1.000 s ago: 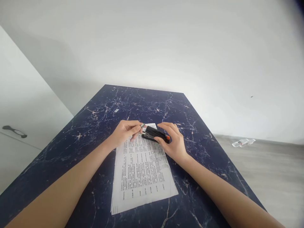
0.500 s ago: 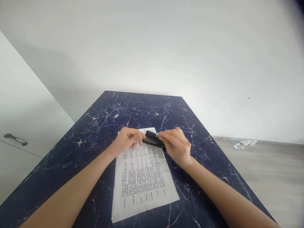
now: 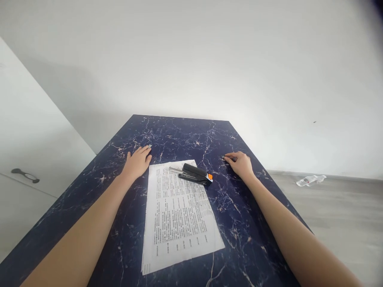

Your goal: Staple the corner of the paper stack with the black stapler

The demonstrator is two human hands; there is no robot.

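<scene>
My left hand (image 3: 137,162) lies flat with its fingers spread, the fingertips at a small pale strip (image 3: 150,146) on the table. My right hand (image 3: 240,162) is at the right of the tabletop, thumb and fingers pinched on a small silvery piece (image 3: 223,158), too small to name. Between the hands rests a black stapler (image 3: 196,172) with an orange part at its right end. A thin metal rail sticks out from its left end. The stapler lies across the top right of the printed sheets (image 3: 179,223), its orange end beyond the paper's edge.
The dark blue marbled table (image 3: 179,135) reaches to a white wall (image 3: 191,59). At left stands a white cabinet with a dark handle (image 3: 25,175). A clear plastic packet (image 3: 311,180) lies on the floor at right.
Both hands have come away from the stapler, which now lies released with its rail sticking out. My left hand moved left and farther out to the pale strip; my right hand moved right.
</scene>
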